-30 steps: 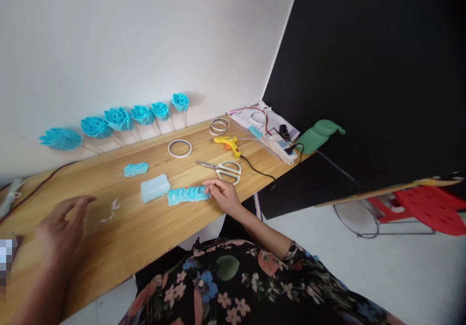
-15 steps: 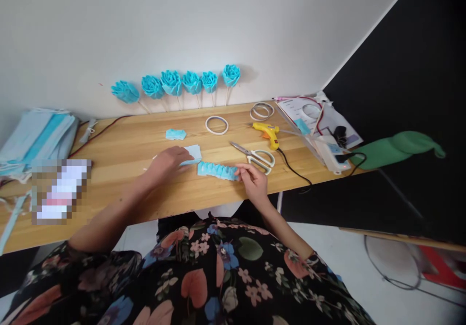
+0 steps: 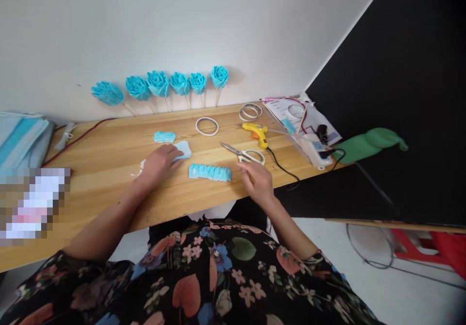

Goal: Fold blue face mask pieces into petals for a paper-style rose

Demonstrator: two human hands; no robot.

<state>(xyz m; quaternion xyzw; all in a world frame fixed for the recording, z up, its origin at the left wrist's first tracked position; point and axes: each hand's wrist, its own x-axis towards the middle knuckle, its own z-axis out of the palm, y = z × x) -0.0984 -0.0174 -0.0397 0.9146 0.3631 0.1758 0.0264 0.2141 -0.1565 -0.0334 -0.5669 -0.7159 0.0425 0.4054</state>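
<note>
A pleated blue strip (image 3: 210, 172) lies near the front edge of the wooden table (image 3: 109, 179). My right hand (image 3: 257, 182) hovers just right of it, fingers apart, holding nothing. My left hand (image 3: 158, 163) rests on a pale blue folded pad (image 3: 183, 149) to the strip's left. A smaller blue folded piece (image 3: 164, 137) lies behind the pad. White-handled scissors (image 3: 243, 154) lie just beyond my right hand.
Several blue paper roses on sticks (image 3: 158, 84) lean against the wall. A white ring (image 3: 207, 126), metal rings (image 3: 250, 112), a yellow glue gun (image 3: 256, 131) with a black cord, a power strip (image 3: 313, 151) and a stack of blue masks (image 3: 20, 138) sit around.
The view swung left. My left hand came down onto the pale blue pad. My right hand let go of the pleated strip's end and drew back to the right.
</note>
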